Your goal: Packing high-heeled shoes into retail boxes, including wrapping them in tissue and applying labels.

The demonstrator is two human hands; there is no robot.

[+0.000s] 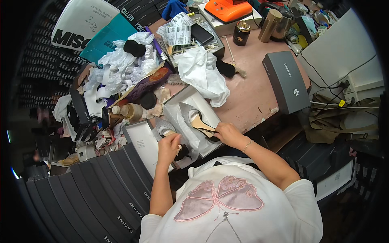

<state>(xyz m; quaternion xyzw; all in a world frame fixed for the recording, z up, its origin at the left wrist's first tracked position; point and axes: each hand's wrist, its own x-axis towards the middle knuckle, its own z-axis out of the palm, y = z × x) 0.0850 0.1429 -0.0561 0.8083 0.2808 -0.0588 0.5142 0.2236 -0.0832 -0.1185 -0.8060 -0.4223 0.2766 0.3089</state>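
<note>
"What are the fingers doing?"

"The right hand [229, 135] pinches the dark edge of the right silver shoe [197, 121], perhaps gripping the rim to spare the glitter. The left hand [168, 148] is curled beside the left silver shoe [163, 128]; I can't tell whether its fingers are grasping anything."

"Where do the shoes lie?"

"The right one is inside the open shoebox [205, 106], the other by its left side, near the white-lined box half [142, 139]. I can't tell which of the two supports it."

"Why the tissue paper [189, 137] in there?"

"Probably padding against scuffs; it runs along beside the shoes."

"And further out?"

"A loose white tissue sheet [202, 75] drapes over the desk [248, 95] just beyond the shoebox, likely kept within reach. The closed grey shoebox [287, 83] stands well apart on the right, maybe to leave working room. Crumpled tissue [129, 60] heaps up at the far left."
</note>
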